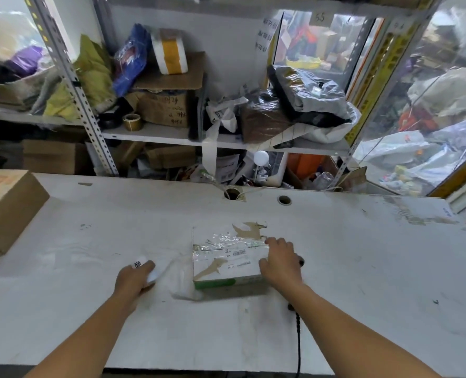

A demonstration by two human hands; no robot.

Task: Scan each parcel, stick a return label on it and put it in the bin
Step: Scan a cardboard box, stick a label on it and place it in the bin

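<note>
Table (335, 268): white top, scuffed and stained, with two round cable holes (232, 194) near its far edge, well beyond both hands.

On it:
- Parcel (223, 257): small white box with green lower edge, torn paper and clear tape on top, barcode label; lies between the hands, its right side under the right hand (279, 261).
- Clear bag (181, 279): crumpled, just right of the left hand (135, 278), touching the parcel's left side.
- Carton (5, 211): brown, far left of the left hand, at the table's edge.
- Black cable (298, 342): coiled, runs from under the right wrist to the near edge.
</note>
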